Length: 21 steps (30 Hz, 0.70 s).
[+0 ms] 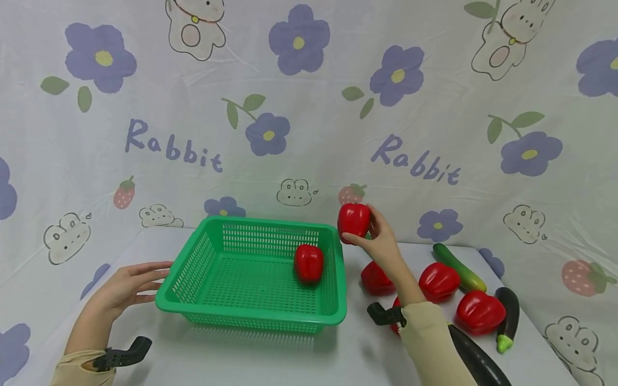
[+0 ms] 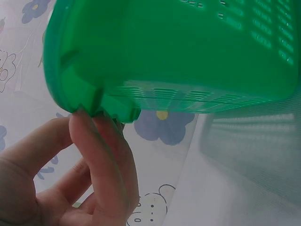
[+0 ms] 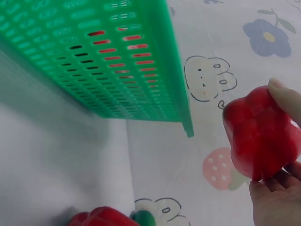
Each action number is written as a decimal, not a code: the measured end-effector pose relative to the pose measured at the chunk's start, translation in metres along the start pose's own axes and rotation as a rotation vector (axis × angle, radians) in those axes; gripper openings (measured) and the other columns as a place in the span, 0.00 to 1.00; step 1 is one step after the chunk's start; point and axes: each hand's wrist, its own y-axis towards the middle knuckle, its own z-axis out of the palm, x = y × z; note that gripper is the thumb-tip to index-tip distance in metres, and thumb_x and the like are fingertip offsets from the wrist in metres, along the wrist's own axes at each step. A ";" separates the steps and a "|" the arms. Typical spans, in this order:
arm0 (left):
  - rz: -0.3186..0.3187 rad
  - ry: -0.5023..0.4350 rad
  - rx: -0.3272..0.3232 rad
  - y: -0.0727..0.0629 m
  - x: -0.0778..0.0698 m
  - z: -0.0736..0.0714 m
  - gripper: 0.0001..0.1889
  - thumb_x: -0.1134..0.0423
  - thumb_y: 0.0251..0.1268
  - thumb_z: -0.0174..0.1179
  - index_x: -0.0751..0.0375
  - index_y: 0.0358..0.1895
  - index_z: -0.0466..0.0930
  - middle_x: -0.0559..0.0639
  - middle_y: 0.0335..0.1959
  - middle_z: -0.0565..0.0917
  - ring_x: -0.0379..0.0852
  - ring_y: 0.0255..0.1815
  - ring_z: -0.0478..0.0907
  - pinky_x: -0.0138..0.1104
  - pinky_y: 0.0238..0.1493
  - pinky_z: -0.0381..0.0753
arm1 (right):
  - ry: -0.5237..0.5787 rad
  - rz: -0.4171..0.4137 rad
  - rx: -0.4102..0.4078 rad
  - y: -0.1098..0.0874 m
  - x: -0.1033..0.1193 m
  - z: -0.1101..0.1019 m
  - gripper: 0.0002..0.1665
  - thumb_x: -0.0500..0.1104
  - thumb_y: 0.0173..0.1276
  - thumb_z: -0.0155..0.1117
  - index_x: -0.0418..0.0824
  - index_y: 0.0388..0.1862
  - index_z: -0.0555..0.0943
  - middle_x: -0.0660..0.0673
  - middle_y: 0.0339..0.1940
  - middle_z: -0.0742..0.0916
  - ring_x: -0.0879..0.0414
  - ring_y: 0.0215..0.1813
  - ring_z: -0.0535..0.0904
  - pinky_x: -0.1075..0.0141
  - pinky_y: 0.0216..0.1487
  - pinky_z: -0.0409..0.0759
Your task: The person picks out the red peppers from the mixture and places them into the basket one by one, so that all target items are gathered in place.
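Now we have the green basket (image 1: 251,279) sitting mid-desk, one red pepper (image 1: 309,262) already by its right wall. Our left hand (image 1: 127,284) lies spread, fingertips touching its left rim. Our right hand (image 1: 381,241) pinches another pepper (image 1: 354,222) just above the basket's right rim. Best we carry it inward, lower, then let go.

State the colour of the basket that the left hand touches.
Green: the slotted plastic basket shows best in the head view, with the left hand at its rim.
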 end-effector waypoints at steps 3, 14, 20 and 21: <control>0.002 0.006 -0.002 0.000 -0.001 0.000 0.28 0.52 0.71 0.57 0.62 0.68 0.70 0.28 0.44 0.82 0.34 0.45 0.82 0.39 0.48 0.84 | 0.013 -0.020 0.005 0.001 0.003 0.003 0.58 0.46 0.58 0.75 0.49 0.80 0.49 0.44 0.79 0.61 0.43 0.79 0.55 0.48 0.69 0.69; -0.011 0.009 -0.008 -0.002 -0.002 0.001 0.29 0.52 0.71 0.58 0.63 0.69 0.69 0.28 0.44 0.83 0.34 0.44 0.82 0.38 0.47 0.84 | 0.002 -0.034 0.016 0.004 0.017 0.014 0.58 0.45 0.58 0.74 0.48 0.80 0.49 0.43 0.79 0.61 0.42 0.79 0.55 0.47 0.67 0.70; -0.008 0.002 -0.007 -0.002 -0.002 0.001 0.28 0.52 0.70 0.58 0.63 0.68 0.70 0.28 0.43 0.83 0.34 0.44 0.83 0.37 0.46 0.84 | -0.011 -0.070 0.010 0.007 0.022 0.022 0.56 0.44 0.59 0.74 0.46 0.79 0.51 0.42 0.78 0.63 0.41 0.79 0.58 0.48 0.67 0.71; -0.007 0.000 -0.007 -0.002 -0.002 0.001 0.28 0.51 0.70 0.58 0.63 0.68 0.70 0.28 0.43 0.83 0.34 0.44 0.83 0.37 0.46 0.84 | -0.009 -0.076 0.011 0.007 0.023 0.023 0.55 0.44 0.59 0.74 0.45 0.79 0.52 0.41 0.77 0.64 0.41 0.78 0.58 0.48 0.67 0.71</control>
